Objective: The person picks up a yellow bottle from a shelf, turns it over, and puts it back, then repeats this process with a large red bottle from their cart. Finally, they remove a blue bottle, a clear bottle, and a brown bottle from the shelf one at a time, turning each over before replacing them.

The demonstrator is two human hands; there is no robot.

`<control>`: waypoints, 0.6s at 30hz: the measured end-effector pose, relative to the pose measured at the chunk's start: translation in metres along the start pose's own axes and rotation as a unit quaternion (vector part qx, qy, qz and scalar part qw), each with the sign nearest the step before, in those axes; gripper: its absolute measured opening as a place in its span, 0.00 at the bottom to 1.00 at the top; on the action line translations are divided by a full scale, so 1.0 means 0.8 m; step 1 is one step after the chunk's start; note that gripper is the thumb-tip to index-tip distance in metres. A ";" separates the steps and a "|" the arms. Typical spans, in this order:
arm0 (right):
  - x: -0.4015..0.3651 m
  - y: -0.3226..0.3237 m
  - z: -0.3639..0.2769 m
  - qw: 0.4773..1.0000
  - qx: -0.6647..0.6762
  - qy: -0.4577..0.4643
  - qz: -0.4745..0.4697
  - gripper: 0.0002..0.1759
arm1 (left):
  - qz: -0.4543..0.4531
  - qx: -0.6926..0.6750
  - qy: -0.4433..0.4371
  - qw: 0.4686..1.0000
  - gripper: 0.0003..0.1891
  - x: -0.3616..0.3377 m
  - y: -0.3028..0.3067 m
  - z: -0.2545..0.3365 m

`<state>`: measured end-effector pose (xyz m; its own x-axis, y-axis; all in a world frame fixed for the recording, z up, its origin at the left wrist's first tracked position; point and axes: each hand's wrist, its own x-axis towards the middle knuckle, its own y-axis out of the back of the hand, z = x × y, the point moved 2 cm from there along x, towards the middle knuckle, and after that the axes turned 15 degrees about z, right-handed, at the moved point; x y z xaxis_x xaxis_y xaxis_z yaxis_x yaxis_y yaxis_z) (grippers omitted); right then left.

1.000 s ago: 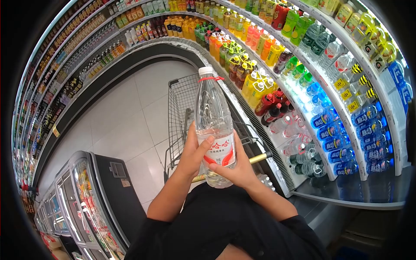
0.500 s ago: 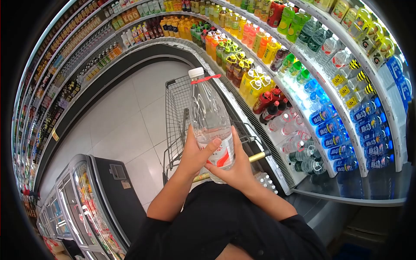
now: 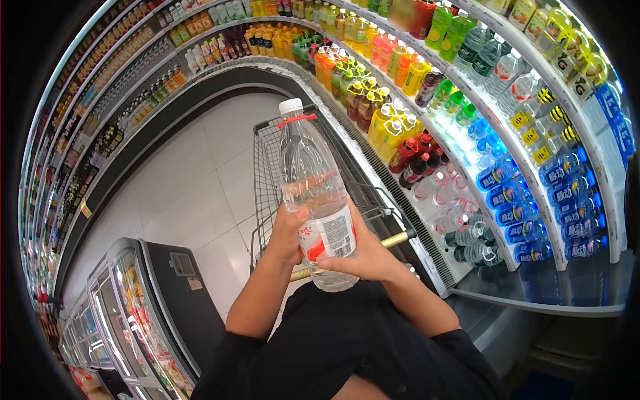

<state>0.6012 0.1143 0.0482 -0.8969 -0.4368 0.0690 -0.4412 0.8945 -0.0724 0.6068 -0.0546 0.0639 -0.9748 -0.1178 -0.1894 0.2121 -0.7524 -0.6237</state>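
Both hands hold a large clear water bottle [image 3: 313,190] in front of my body, tilted slightly to the left at its top. It has a white cap, a red carry strap at the neck and a white-and-red label with a barcode facing me. My left hand [image 3: 288,233] wraps the bottle's left side, thumb against the label's upper edge. On the other side my right hand [image 3: 363,250] grips lower down, its thumb across the lower label. Fingers behind the bottle are hidden. Just beyond stands a wire shopping cart [image 3: 267,157], its yellowish handle [image 3: 395,241] partly behind my hands.
Curved drink shelves [image 3: 460,150] run close along the right, stocked with many bottles, including blue-labelled ones [image 3: 517,213]. A freezer cabinet [image 3: 177,280] stands at the lower left. Pale floor tiles [image 3: 187,170] lie between it and the far shelves.
The bottle has turned in my hands, bringing the barcode side of its label toward me. Its top has shifted a little left, and my left thumb has drawn back from the label's middle.
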 end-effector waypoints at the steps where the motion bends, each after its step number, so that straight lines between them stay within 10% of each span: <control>1: 0.000 -0.003 0.003 1.000 0.000 -0.001 0.000 0.77 | -0.007 0.009 0.001 1.000 0.47 0.001 0.002 0.001; 18: 0.000 -0.017 0.002 0.993 0.104 -0.008 0.055 0.67 | -0.007 0.022 0.008 1.000 0.48 0.008 0.013 -0.005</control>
<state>0.6071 0.1018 0.0477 -0.9398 -0.3400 0.0337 -0.3352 0.8986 -0.2833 0.6034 -0.0604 0.0531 -0.9764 -0.0964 -0.1935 0.1946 -0.7817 -0.5925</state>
